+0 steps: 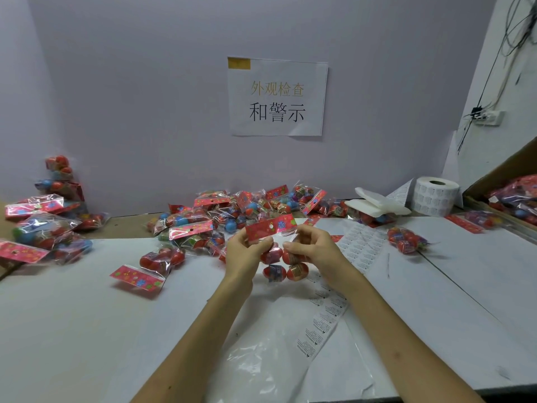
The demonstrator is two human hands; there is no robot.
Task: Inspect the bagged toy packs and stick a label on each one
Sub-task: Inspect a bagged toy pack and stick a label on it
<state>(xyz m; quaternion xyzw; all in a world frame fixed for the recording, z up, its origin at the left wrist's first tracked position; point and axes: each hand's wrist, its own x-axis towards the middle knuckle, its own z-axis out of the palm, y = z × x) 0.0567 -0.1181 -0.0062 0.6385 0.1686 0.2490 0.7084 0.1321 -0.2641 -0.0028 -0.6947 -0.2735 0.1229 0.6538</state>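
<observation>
Both my hands hold one bagged toy pack (279,257) upright above the middle of the white table (87,315). It is a clear bag with a red patterned header card and several red egg-shaped toys inside. My left hand (245,253) grips its left side just below the header. My right hand (312,247) pinches its right side at the same height. A strip of printed white labels (321,321) lies on the table under my right forearm, running toward a label sheet (360,242).
A heap of bagged packs (232,213) lies along the wall behind my hands. More packs are piled at the left (43,225), one lies apart (151,269). A label roll (434,196), white pads (377,203) and a cardboard box of packs (514,196) stand at the right.
</observation>
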